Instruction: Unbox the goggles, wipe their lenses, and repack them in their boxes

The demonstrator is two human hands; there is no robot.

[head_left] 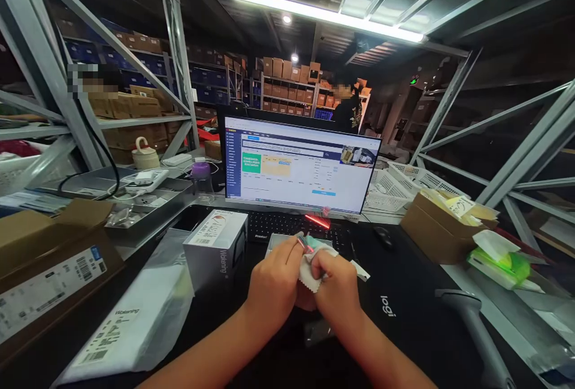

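Note:
My left hand [275,270] and my right hand [339,281] meet in front of the keyboard [283,222], both closed. Pinched in my right fingers is a pale cloth [308,276] with a zigzag edge. It is pressed against a small thing between the two hands. My left fingers grip that thing, which is mostly hidden and cannot be made out. A red light streak [317,221] falls just beyond the fingertips. Behind my hands shows part of a grey open box [275,240]. Left of them stands a white and grey carton [215,251] labelled "Wokening".
A monitor [296,167] stands behind the keyboard. At left lie a plastic-wrapped white package [135,323] and an open cardboard box [54,269]. On the right are a mouse [383,237], a handheld scanner [471,329], a tissue pack [501,263] and a brown box [435,227]. A person [348,110] stands beyond.

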